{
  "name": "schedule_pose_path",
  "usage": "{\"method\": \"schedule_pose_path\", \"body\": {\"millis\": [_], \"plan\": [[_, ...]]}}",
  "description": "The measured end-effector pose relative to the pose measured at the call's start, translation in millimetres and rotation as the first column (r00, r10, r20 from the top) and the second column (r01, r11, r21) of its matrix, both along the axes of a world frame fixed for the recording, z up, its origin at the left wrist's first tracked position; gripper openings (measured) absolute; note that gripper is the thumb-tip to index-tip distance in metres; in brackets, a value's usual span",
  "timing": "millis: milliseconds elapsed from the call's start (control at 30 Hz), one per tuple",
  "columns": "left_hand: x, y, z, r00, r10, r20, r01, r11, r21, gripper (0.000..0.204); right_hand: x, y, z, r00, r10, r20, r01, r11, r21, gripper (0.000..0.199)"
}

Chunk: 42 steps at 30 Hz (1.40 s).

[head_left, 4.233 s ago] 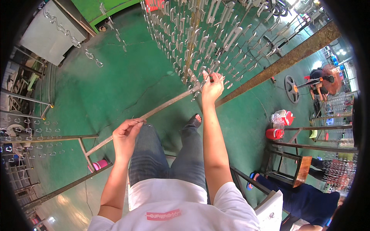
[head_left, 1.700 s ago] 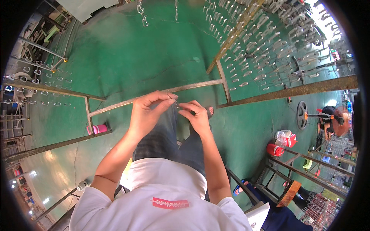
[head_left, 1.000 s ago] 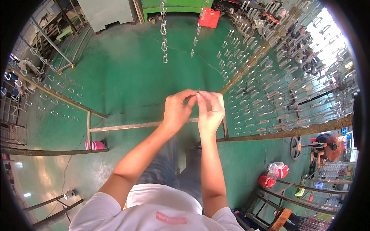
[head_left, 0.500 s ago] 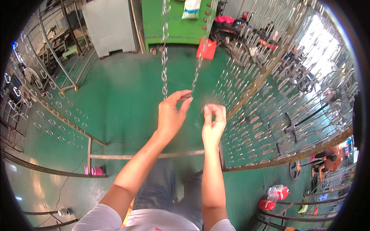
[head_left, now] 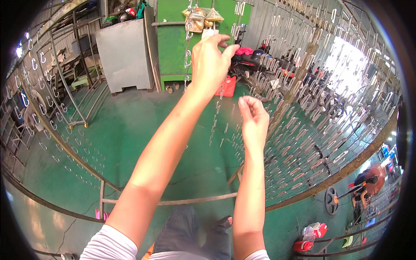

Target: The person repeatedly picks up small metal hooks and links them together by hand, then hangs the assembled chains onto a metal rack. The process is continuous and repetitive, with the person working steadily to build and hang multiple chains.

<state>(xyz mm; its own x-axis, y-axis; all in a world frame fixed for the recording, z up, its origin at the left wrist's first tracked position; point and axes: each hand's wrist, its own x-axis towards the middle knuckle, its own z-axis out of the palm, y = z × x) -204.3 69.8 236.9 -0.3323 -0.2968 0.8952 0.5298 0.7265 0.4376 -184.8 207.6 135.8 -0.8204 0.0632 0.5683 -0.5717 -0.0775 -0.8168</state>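
My left hand [head_left: 212, 58] is raised ahead of me, thumb and fingers curled close about a hanging chain of metal links [head_left: 217, 106]. The contact is small and partly hidden by the fingertips. This chain runs from above the hand down to a loose end over the floor. Lower and to the right, my right hand [head_left: 255, 117] is closed in a pinch, with a thin bit of something at its fingertips too small to name. A second link chain [head_left: 187, 56] hangs just left of my left hand.
Many rows of metal links [head_left: 294, 143] hang on a rusty frame [head_left: 338, 180] at right. More hooks hang along the left rail [head_left: 71, 149]. A low crossbar [head_left: 197, 200] crosses before my legs. Beyond stand a green cabinet [head_left: 175, 47], grey cabinet [head_left: 123, 56] and red bag [head_left: 226, 86].
My left hand has risen and moved slightly right, higher along the chain. My right hand has moved slightly up and right, still pinched. The view has tilted up.
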Motion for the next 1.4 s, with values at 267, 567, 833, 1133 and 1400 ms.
{"method": "schedule_pose_path", "body": {"millis": [267, 567, 833, 1133, 1400], "plan": [[-34, 0, 30, 0.980, 0.194, -0.039, -0.197, 0.976, -0.092, 0.032, -21, -7, 61, 0.998, -0.001, -0.061, 0.003, 0.999, 0.033, 0.021], [-26, 6, 44, 0.962, 0.268, 0.055, -0.253, 0.949, -0.189, 0.027, -39, -10, 93, 0.987, 0.073, -0.145, -0.077, 0.997, -0.016, 0.019], [-13, -2, 49, 0.972, -0.067, 0.227, 0.070, 0.997, -0.009, 0.033, -48, -9, 108, 0.985, 0.097, -0.140, -0.097, 0.995, 0.007, 0.019], [-13, -16, 47, 0.774, -0.546, 0.320, 0.464, 0.833, 0.301, 0.027, -55, -10, 120, 0.988, 0.134, -0.083, -0.127, 0.989, 0.080, 0.021], [-7, -18, 50, 0.740, -0.572, 0.354, 0.491, 0.819, 0.297, 0.027, -57, -16, 118, 0.986, 0.150, -0.073, -0.138, 0.980, 0.145, 0.019]]}}
